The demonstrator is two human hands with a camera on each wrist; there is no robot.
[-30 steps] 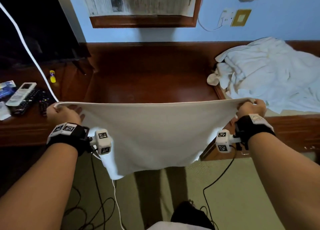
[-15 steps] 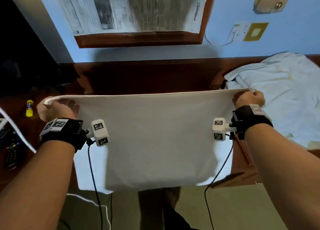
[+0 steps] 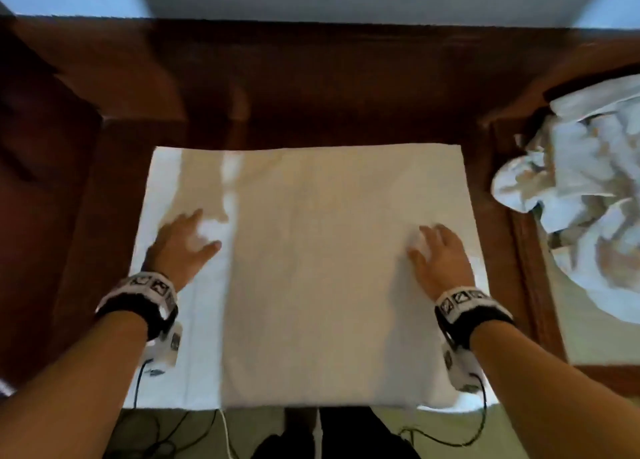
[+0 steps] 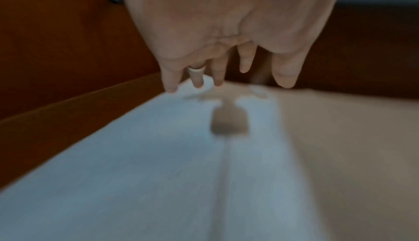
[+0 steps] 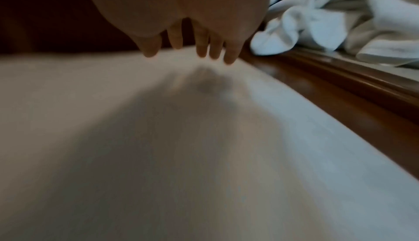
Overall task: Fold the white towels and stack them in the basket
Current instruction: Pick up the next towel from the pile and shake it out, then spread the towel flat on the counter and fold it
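since half a second ago the white towel (image 3: 311,268) has been brought down from being held stretched in the air and is now laid flat on the dark wooden bench (image 3: 311,88), its near edge reaching the bench's front edge. the corners formerly pinched have been let go. the left hand (image 3: 180,247) is seen over the towel's left part with its grip spread, fingers straight and apart; in the left wrist view the fingers (image 4: 197,78) are extended toward the cloth, and whether they touch it cannot be told through the blur. the right hand (image 3: 440,254) is placed likewise over the towel's right part, its grip spread, fingers (image 5: 215,49) straight and pointing at the fabric, nothing being pinched. a ring-like band is visible on one left finger. a crumpled pile of white towels (image 3: 588,188) is found to the right, beyond a raised wooden rim, well apart from the flat towel. black cables (image 3: 450,438) are seen hanging below the wrists over the floor.
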